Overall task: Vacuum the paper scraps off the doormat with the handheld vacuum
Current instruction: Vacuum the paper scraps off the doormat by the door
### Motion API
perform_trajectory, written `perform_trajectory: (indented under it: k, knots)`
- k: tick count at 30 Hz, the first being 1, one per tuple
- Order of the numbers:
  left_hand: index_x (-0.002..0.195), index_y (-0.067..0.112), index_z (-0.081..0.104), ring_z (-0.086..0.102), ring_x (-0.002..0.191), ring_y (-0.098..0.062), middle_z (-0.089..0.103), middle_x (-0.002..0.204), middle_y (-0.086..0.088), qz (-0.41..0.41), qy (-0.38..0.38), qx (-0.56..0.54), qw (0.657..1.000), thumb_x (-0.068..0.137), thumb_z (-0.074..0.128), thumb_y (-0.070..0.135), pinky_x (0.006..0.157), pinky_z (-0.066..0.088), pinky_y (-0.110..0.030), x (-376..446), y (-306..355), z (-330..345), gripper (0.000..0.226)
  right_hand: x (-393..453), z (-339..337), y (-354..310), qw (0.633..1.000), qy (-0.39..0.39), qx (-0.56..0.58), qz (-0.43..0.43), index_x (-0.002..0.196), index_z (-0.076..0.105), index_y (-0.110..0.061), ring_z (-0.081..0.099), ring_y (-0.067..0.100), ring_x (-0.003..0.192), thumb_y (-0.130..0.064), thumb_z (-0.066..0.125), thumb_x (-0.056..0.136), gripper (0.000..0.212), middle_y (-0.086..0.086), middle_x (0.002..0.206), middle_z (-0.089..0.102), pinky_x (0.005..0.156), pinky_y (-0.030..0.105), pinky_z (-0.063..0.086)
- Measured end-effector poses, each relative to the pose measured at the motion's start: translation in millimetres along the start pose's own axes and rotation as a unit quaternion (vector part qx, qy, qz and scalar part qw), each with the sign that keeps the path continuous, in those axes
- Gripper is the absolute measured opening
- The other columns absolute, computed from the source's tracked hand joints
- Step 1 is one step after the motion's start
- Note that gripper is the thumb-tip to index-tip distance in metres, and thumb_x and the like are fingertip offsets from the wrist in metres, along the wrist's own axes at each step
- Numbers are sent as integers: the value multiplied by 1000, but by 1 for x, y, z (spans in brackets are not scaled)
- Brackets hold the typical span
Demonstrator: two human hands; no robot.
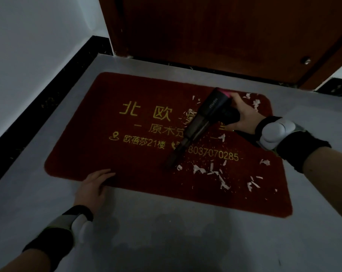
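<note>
Paper scraps (215, 171) lie mostly right on doormat (127, 163), before door (225, 36).

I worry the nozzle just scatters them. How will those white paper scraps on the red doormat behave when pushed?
The white paper scraps look thin and curled, so probably very light and easily flicked aside. The red doormat looks coarse, so the tiniest flecks may cling. The black handheld vacuum nozzle beside them should lift them readily.
</note>
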State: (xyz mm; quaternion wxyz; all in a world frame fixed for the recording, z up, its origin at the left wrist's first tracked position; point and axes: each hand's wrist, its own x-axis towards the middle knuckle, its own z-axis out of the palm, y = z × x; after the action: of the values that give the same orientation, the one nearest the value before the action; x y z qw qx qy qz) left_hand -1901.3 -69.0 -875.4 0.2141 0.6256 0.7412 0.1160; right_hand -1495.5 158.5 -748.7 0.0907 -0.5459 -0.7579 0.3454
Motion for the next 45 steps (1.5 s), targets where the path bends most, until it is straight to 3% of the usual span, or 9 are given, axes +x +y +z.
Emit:
perform_trajectory:
  k: [5, 10, 13, 20, 25, 28, 32, 36, 45]
  knots:
    - [124, 15, 61, 42, 127, -33, 53, 135, -7, -6, 3, 0, 1000, 85, 51, -9, 106, 35, -49, -3, -8, -1, 47, 4, -5, -6, 990, 130, -29, 40, 147, 8, -30, 57, 20, 91, -3, 71, 78, 97, -1, 103, 55, 76, 36, 49]
    - [124, 17, 60, 42, 127, -33, 53, 135, -7, -10, 1, 8, 1000, 84, 50, -9, 106, 34, -48, -4, -13, -3, 49, 7, -1, -13, 957, 270, -59, 90, 148, 2, -36, 61, 29, 72, -9, 63, 81, 95, 5, 89, 61, 67, 45, 55]
    - [124, 16, 61, 42, 127, -33, 53, 135, -7, -11, 4, 9, 1000, 88, 45, 1, 106, 33, -49, -5, -12, -3, 42, 8, 3, -12, 956, 276, -56, 86, 148, 2, -35, 60, 28, 71, -7, 63, 80, 96, 7, 90, 61, 65, 41, 53]
    - [122, 14, 62, 42, 126, -34, 54, 133, -8, -18, 14, -5, 1000, 80, 51, -13, 106, 35, -49, -3, -11, -2, 52, 6, -16, 3, 984, 171, -34, 46, 145, 7, -34, 62, 28, 82, -1, 70, 77, 98, 2, 87, 57, 73, 45, 54]
    - [122, 15, 63, 42, 127, -33, 54, 133, -7, -16, 14, 1, 1000, 81, 50, -11, 106, 35, -49, -3, -10, -1, 50, 1, -17, 4, 995, 98, -10, 17, 145, 14, -25, 54, 23, 101, 5, 72, 74, 96, 8, 111, 55, 82, 36, 44]
    - [122, 16, 62, 42, 127, -33, 54, 133, -7, -15, 9, 3, 1000, 84, 50, -10, 106, 35, -49, -3, -12, -2, 48, 1, -7, 3, 1000, 20, 11, -9, 140, 21, -27, 52, 27, 115, 7, 74, 70, 94, 10, 122, 53, 92, 42, 47]
    - [123, 17, 62, 42, 127, -33, 54, 134, -7, -15, -1, 5, 1000, 86, 50, -8, 107, 33, -49, -4, -14, -2, 45, 2, 6, -1, 999, -20, 19, -36, 138, 25, -28, 53, 21, 113, 5, 76, 68, 93, 8, 123, 53, 95, 39, 46]
    - [122, 17, 62, 44, 125, -33, 55, 133, -7, -12, 4, 6, 1000, 86, 52, -7, 105, 35, -48, -6, -16, -4, 44, 3, 6, -4, 998, 14, 43, -44, 141, 25, -26, 50, 16, 112, 6, 75, 69, 93, 1, 125, 51, 96, 38, 44]
    - [117, 17, 65, 47, 122, -35, 56, 131, -7, -7, 7, 15, 1000, 90, 49, 2, 101, 39, -51, -9, -19, -2, 35, 12, 18, -10, 965, 258, 41, 21, 149, 7, -33, 60, 26, 96, 0, 67, 80, 98, 11, 121, 59, 75, 37, 49]
